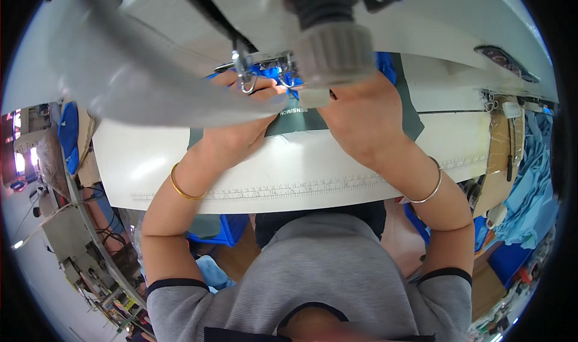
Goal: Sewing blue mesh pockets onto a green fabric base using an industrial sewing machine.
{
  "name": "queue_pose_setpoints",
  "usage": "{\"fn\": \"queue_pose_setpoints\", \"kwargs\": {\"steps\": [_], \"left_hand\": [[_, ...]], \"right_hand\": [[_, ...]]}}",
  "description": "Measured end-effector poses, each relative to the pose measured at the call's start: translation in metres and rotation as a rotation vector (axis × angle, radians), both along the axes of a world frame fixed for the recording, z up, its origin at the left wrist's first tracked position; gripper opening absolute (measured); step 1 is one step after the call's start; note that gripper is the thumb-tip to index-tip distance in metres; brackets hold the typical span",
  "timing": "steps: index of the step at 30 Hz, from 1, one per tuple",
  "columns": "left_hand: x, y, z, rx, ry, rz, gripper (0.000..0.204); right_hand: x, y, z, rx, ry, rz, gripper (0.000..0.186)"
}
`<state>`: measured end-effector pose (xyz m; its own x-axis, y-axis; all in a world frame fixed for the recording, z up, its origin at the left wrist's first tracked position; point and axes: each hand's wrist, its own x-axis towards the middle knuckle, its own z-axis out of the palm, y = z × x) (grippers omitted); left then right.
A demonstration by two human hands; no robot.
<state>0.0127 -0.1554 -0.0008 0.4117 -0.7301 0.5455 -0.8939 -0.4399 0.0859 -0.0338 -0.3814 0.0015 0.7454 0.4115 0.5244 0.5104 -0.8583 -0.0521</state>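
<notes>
Blurred bar point(159, 89); left hand point(241, 135), right hand point(364, 114) on cloth point(304, 123) — grips unclear; ruler-marked table point(295, 161); blue fabric point(530, 188).

Table: white worktop point(445, 138) with a curved look from the wide lens and a printed ruler scale point(289, 191) along its near edge.
Under the table: a blue bin point(233, 232) at left; a pale pinkish floor patch point(402, 237) at right.
Left side: a long grey rail point(99, 252) slants past cluttered metal equipment point(75, 243), beside a pale surface point(36, 288), wall or floor unclear.
Right side: heaped light-blue cloth point(530, 188) beside a brown board point(498, 155).
Light: bright patches point(21, 163) at far left, source unclear.
</notes>
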Motion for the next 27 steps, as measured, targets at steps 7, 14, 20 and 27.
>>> {"fn": "queue_pose_setpoints", "kwargs": {"steps": [7,14,20,27], "left_hand": [[-0.007,-0.002,-0.003,0.007,-0.189,0.074,0.019],[-0.006,-0.004,-0.003,-0.042,-0.146,0.069,0.016],[-0.005,-0.004,-0.003,-0.082,-0.067,0.045,0.013],[-0.002,-0.004,-0.004,-0.125,-0.037,0.032,0.012]], "right_hand": [[0.002,0.008,0.004,0.017,-0.057,-0.03,0.012],[0.003,0.017,0.0,0.073,-0.093,-0.064,0.009],[0.005,0.018,-0.011,0.114,-0.074,-0.062,0.012],[0.002,0.021,-0.015,0.115,0.037,-0.141,0.016]]}}
